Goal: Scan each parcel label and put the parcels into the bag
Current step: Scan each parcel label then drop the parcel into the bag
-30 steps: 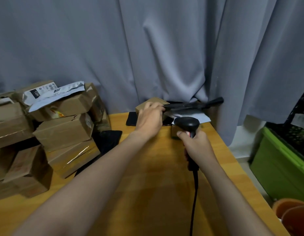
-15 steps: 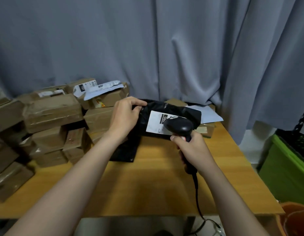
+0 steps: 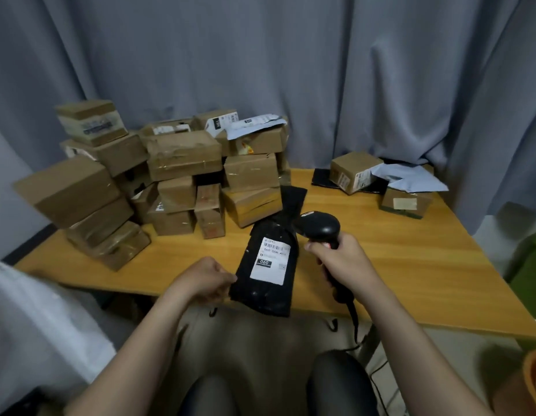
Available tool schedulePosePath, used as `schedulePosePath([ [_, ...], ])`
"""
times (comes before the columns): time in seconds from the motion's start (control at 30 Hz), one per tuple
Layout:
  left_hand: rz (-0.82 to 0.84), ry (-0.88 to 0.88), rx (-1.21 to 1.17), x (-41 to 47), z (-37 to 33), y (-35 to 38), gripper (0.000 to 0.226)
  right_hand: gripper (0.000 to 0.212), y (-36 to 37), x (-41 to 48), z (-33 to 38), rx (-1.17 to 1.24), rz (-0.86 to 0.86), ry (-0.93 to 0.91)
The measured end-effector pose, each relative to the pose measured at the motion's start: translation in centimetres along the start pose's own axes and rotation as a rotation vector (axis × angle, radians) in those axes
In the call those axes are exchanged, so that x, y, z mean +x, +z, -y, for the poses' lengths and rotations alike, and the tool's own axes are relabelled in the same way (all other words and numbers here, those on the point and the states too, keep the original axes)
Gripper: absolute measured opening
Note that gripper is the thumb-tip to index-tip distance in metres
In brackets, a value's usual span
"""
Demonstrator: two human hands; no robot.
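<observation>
The black parcel (image 3: 268, 265) lies on the near edge of the tabletop (image 3: 411, 259), its lower end hanging a little past the lip, white label (image 3: 271, 259) face up with the barcode along the top. My left hand (image 3: 205, 280) pinches the parcel's lower left corner; my right hand (image 3: 342, 262) is wrapped round the grip of the scanner (image 3: 319, 228), whose head sits just beside the label's upper right corner and is aimed across it rather than squarely down. I judge the scan to be the step in hand, and that slant is the first risk: a glancing beam on a creased label could miss the code. The second is the parcel itself (soft, held at one corner only), which could sag or slip off the edge when I lift it. The scanner's cable (image 3: 354, 319) drops past the tabletop's edge and might snag. Behind, the cardboard boxes (image 3: 182, 157) are stacked loosely; a careless reach could topple them. The white mass (image 3: 35, 325) at my lower left may be the bag, though I cannot tell.
</observation>
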State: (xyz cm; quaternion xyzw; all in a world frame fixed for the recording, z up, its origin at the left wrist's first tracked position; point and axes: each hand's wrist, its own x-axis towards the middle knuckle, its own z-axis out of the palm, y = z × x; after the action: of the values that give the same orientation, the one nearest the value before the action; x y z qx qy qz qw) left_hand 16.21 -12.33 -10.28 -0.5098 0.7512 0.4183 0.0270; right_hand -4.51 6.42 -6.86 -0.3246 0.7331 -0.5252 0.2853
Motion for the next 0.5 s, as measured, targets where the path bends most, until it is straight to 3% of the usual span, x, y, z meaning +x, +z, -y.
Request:
schedulePosePath([
  [0.17,-0.142,0.031,0.037,0.5,-0.5,0.5,0.022,0.015,2.0,-0.7,0.3,-0.004,0.017,0.002],
  [0.33,-0.147,0.043,-0.011,2.8,-1.9,3.3,0.038,0.015,2.3,-1.4,0.0,0.004,0.012,0.003],
  [0.5,-0.087,0.002,-0.022,2.9,-1.8,4.3,0.034,0.014,1.9,-2.0,-1.2,0.001,0.001,0.038],
])
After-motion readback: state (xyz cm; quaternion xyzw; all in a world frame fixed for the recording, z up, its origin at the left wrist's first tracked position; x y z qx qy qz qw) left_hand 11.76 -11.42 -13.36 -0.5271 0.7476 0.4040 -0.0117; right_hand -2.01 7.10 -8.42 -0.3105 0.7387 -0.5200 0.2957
